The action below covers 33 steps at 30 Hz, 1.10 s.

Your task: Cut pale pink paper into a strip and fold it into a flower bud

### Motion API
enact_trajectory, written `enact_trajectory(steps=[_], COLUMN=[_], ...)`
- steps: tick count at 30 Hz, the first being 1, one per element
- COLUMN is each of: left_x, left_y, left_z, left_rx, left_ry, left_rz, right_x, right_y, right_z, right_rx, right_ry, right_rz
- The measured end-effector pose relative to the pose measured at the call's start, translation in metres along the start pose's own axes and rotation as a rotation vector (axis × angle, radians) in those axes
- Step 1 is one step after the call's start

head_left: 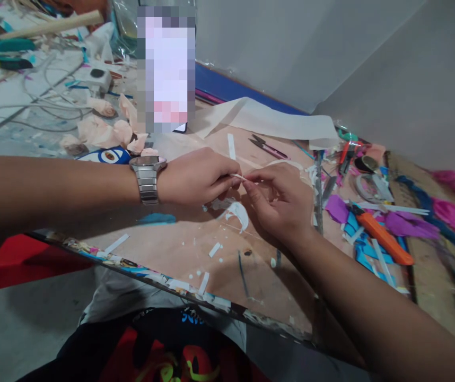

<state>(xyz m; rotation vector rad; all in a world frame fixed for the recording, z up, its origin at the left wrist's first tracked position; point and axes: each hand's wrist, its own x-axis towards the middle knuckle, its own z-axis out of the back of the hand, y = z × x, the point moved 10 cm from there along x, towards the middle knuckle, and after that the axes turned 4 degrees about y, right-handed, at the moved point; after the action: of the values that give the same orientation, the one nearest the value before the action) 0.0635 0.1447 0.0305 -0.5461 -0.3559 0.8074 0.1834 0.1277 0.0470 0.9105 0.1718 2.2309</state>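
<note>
A thin pale strip (237, 176), perhaps of paper, runs between my fingertips above the work board (195, 249). My left hand (195, 175), a metal watch (148, 178) on its wrist, pinches one end between thumb and forefinger. At the other end the thumb and forefinger of my right hand (285, 199) are closed on the same strip. Beneath the hands, a white smear that looks like glue (237, 215) lies on the board. Just beyond them are a white paper strip (231, 146) and a pair of thread snips (269, 147).
A lit, blurred-out phone (167, 74) stands at the back, beside crumpled peach paper (102, 130). Curled white paper (275, 116) lies along the wall. On the right are an orange cutter (386, 236), a tape roll (370, 187) and coloured scraps. Pliers (8, 48) and cables clutter the left.
</note>
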Motion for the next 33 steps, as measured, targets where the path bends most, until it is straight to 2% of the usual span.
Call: enact_trajectory(steps=[7,13,16,22,28,31,33], left_x=[0.001,-0.003,-0.004,-0.003,-0.001,0.001,0.002], left_y=[-0.003,0.009,0.009,0.004,0.009,0.007,0.003], left_z=[-0.007,-0.028,-0.031,-0.025,-0.028,-0.022,-0.012], left_rx=[-0.232,-0.563,-0.664,-0.645,-0.676,-0.580,-0.438], left_ry=[0.105,0.278,0.308,0.271,0.257,0.219,0.149], left_rz=[0.003,0.186,0.222,0.159,0.145,0.083,0.017], right_x=[0.000,-0.002,-0.003,-0.002,0.002,0.002,0.002], right_y=[0.003,0.014,0.017,0.021,0.022,0.020,0.017], right_z=[0.002,0.004,0.004,0.008,0.008,0.009,0.009], right_rx=[0.050,-0.006,-0.061,-0.089,-0.127,-0.101,-0.085], right_ry=[-0.030,-0.021,-0.002,-0.031,-0.036,-0.051,-0.059], right_rz=[0.035,0.153,0.167,0.210,0.198,0.171,0.142])
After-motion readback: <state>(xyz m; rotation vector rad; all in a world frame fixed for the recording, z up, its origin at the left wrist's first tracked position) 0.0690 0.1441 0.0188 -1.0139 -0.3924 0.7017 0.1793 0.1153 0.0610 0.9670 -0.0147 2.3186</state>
